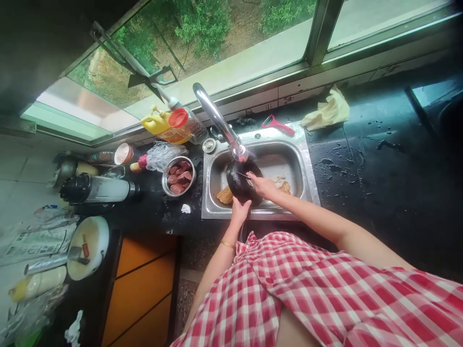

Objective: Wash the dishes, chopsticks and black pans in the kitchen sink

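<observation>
A round black pan [235,176] sits tilted in the steel sink [213,168], under the chrome faucet [217,113]. My left hand [240,209] grips the pan at its near edge, thumb toward the inside. My right hand [263,187] is closed over the pan's right side; a thin, light strip shows at its fingertips, too small to name. A brown, rough-textured scrubber [224,195] lies in the sink left of the pan. Right of it, partly behind my right hand, are pale and brownish pieces [284,184] that I cannot make out.
Left of the sink stands a metal bowl of raw meat chunks [180,177]. Behind it are a yellow jug [162,127] and a red-capped clear bottle [179,118]. A pink peeler [278,125] and a cream cloth [329,111] lie behind the sink. A cleaver [77,255] rests on a round board [97,236].
</observation>
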The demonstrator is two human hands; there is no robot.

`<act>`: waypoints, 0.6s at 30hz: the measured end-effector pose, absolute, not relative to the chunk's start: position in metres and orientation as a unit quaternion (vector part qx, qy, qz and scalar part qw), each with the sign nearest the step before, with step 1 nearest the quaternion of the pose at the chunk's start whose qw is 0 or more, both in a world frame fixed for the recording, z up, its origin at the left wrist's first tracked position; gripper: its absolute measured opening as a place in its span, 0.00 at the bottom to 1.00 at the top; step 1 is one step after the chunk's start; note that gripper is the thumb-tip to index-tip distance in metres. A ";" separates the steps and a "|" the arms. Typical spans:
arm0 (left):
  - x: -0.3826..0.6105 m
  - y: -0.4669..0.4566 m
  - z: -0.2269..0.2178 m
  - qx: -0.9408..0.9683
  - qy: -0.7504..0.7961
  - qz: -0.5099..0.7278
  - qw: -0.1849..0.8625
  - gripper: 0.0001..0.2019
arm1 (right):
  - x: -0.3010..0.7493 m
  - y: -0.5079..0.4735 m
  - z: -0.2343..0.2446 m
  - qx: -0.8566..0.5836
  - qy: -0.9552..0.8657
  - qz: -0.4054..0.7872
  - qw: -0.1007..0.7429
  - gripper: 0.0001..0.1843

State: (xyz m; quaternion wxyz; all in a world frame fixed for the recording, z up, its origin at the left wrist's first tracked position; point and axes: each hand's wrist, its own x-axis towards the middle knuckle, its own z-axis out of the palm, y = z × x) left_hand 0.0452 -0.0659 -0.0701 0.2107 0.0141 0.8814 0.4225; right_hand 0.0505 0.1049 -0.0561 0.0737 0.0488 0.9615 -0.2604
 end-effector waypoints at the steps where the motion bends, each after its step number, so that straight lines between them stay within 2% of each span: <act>1: 0.045 -0.068 -0.068 -0.002 0.863 0.455 0.220 0.25 | 0.059 0.103 -0.058 0.016 0.963 -0.259 0.073 0.29; 4: 0.049 -0.074 -0.059 -0.074 0.809 0.509 0.283 0.22 | 0.073 0.098 -0.061 -0.084 0.962 -0.237 0.105 0.30; 9: 0.073 -0.089 -0.043 -0.170 0.728 0.507 0.430 0.23 | 0.068 0.091 -0.055 -0.154 0.959 -0.176 0.162 0.30; 14: 0.084 -0.095 -0.045 -0.159 0.715 0.507 0.454 0.19 | 0.045 0.078 -0.042 -0.214 0.950 -0.123 0.192 0.29; 18: 0.081 -0.101 -0.060 -0.146 0.743 0.468 0.455 0.19 | 0.017 0.070 -0.041 -0.202 0.952 -0.078 0.218 0.28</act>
